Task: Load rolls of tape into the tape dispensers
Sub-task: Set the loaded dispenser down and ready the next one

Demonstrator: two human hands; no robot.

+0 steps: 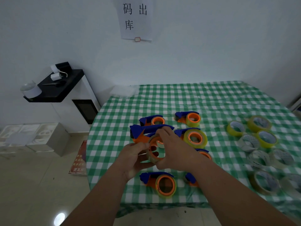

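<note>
I hold a blue and orange tape dispenser (146, 132) above the table's left part, with a clear tape roll (154, 158) on its orange hub. My left hand (135, 156) grips the roll's left edge. My right hand (172, 150) curls over the roll from the right. Several loaded dispensers lie around: one at the back (152, 120), one further right (189, 117), one with a thick yellow roll (193, 137), one near the front edge (160, 182). Two more (204, 154) (191, 179) are partly hidden by my right arm. Loose tape rolls (260, 139) lie at the right.
The round table (187, 97) has a green and white checked cloth and stands against a white wall. A white cabinet with a black top (65, 85) stands to the left, white boxes (32, 136) on the floor beside it. A paper sign (135, 18) hangs on the wall.
</note>
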